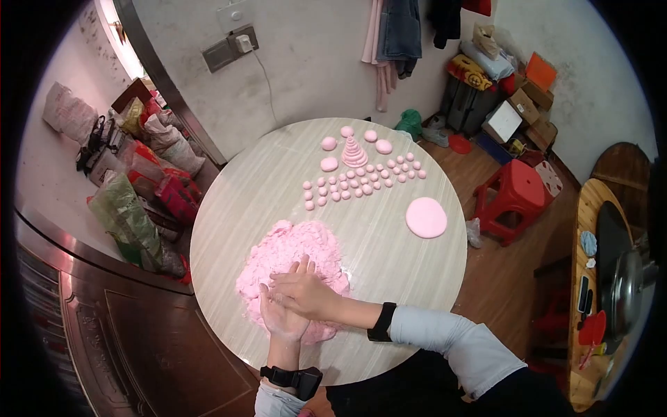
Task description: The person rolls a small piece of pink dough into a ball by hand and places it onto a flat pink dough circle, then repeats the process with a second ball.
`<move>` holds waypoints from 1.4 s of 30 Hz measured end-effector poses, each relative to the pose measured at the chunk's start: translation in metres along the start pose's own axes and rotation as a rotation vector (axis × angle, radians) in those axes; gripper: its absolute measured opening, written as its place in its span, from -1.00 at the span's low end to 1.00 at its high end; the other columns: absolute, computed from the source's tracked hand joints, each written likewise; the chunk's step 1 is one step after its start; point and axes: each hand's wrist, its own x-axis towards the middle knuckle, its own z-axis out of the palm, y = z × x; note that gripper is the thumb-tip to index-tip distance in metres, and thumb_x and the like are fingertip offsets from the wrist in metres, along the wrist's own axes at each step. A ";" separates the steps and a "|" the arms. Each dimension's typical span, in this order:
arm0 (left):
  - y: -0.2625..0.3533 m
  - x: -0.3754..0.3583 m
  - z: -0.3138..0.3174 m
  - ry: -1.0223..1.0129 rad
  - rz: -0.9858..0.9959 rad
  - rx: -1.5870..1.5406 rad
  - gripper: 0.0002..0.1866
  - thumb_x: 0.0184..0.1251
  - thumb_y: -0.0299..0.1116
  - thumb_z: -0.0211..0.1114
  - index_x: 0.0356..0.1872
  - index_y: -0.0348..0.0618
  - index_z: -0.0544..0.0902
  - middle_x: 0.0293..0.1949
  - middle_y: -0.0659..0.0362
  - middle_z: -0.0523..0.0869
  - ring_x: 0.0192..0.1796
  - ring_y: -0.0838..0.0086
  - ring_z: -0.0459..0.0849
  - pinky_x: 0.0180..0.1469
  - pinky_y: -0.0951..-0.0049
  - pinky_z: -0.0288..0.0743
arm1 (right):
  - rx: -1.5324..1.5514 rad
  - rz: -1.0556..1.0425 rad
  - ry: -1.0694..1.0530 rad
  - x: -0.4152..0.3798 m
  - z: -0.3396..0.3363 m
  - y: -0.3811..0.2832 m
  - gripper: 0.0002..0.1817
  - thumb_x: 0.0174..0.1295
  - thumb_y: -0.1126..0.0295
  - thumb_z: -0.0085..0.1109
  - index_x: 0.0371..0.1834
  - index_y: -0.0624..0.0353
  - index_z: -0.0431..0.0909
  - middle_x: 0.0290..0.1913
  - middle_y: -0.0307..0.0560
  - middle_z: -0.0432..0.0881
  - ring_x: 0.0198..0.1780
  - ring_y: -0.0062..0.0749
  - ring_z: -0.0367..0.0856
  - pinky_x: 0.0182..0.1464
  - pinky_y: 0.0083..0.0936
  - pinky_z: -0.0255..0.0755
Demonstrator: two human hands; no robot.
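Pressing flat, the right hand [306, 290] lies crossed over the left hand [281, 318], both open-palmed on the pink dough heap [285, 254] at the near side of the round tabletop [389, 257]. Beyond lie a pink disc [426, 217] and rows of small pink balls [361, 182].

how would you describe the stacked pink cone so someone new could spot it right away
Start at the round pale wood-grain table and look to its far edge, beyond the rows of small pink dough balls. There stands the stacked pink dough cone. It alone rises in ridged tiers, while the pink pieces around it are low, smooth blobs.
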 end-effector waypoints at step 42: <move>0.018 0.003 0.009 0.814 0.339 1.114 -0.34 0.49 0.11 -0.16 -0.86 0.07 0.09 -0.88 0.31 0.14 -0.83 0.59 0.10 -0.76 0.57 -0.01 | 1.435 1.007 0.093 -0.014 -0.056 0.005 -0.19 0.36 -0.28 -0.52 0.52 -0.01 -0.28 0.52 0.11 -0.19 0.54 -0.11 -0.22 0.50 -0.19 -0.31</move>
